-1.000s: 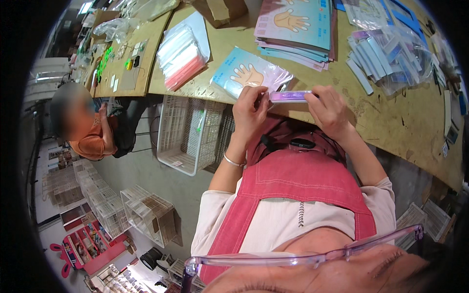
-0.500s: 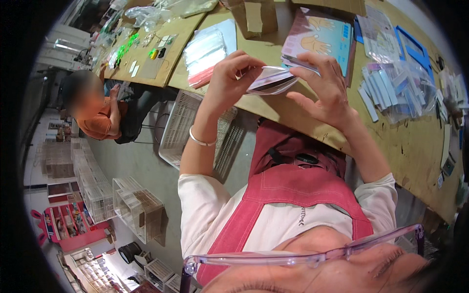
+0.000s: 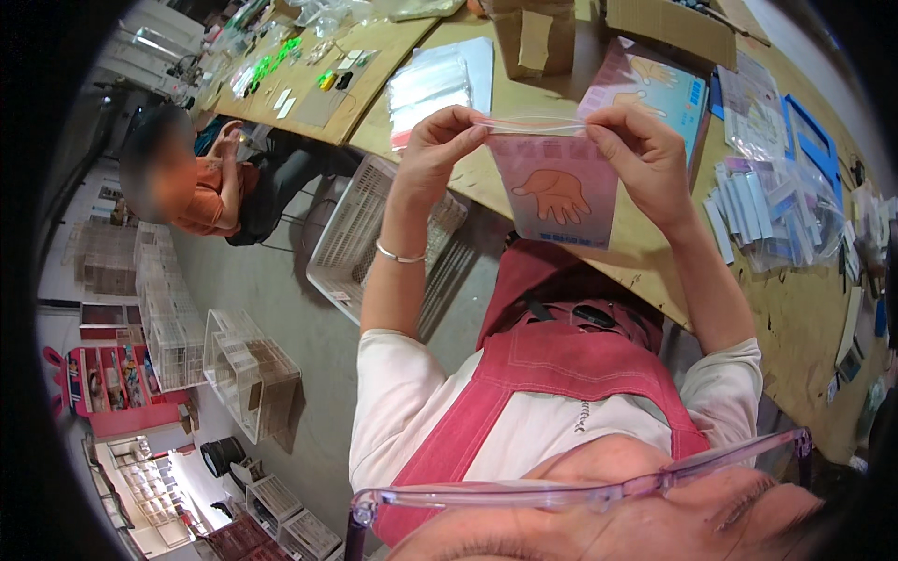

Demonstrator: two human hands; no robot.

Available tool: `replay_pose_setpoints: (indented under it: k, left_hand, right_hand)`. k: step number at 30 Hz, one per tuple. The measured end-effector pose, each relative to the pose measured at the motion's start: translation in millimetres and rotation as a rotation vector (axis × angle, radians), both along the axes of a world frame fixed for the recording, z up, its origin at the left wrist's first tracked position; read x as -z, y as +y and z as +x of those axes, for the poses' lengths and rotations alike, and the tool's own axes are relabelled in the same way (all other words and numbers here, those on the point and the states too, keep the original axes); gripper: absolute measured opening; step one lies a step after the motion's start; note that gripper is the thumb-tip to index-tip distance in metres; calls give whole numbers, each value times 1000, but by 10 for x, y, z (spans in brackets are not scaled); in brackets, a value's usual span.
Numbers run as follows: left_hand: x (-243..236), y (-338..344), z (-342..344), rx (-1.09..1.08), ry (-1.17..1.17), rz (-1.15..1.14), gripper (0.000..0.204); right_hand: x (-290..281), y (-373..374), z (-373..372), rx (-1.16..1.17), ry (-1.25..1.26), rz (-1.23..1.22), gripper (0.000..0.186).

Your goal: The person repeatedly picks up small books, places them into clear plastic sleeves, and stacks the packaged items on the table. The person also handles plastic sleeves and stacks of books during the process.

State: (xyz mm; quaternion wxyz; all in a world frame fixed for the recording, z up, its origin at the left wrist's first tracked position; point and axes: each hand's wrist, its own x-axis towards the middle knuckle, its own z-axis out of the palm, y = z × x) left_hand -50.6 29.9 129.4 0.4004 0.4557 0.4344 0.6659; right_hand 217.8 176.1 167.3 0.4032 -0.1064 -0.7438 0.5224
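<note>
A clear zip bag hangs upright between my hands, with a pink and blue card showing a drawn hand inside. My left hand pinches the top left corner of the bag. At the top right corner, my right hand pinches the same edge between thumb and fingers. Behind my right hand lies a stack of similar printed cards on the wooden table. Beyond my left hand is a pile of clear plastic bags.
A cardboard box stands at the back. Right of my hands lie a bag of pale strips and a blue frame. A white plastic crate sits below the table's left side. A person in orange sits at the far left.
The bag has turned from nearly edge-on to hanging with its printed face in view. My right hand, spread before, has closed on its top corner.
</note>
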Motion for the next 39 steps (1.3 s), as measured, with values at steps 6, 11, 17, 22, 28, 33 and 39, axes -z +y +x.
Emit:
replay_pose_setpoints:
  k: [6, 11, 17, 22, 28, 33, 39]
  left_hand:
    - [261, 32, 457, -180, -328, 151, 11]
    - [179, -27, 739, -271, -310, 166, 9]
    - [-118, 31, 928, -290, -63, 238, 3]
    - [-249, 159, 1108, -218, 316, 257, 5]
    - [-314, 329, 1444, -316, 548, 357, 8]
    - [-362, 465, 1704, -315, 393, 467, 9]
    - [-641, 569, 1955, -105, 187, 514, 20]
  right_hand:
    - [11, -167, 113, 47, -87, 13, 35]
    - [12, -205, 361, -5, -220, -67, 41]
    - [-249, -109, 440, -73, -386, 166, 45]
    - [-407, -210, 258, -71, -365, 103, 20]
    - [-267, -279, 396, 261, -172, 488, 10]
    - [-273, -600, 854, 517, -112, 602, 12]
    - [-278, -1290, 1748, 721, -236, 557, 14]
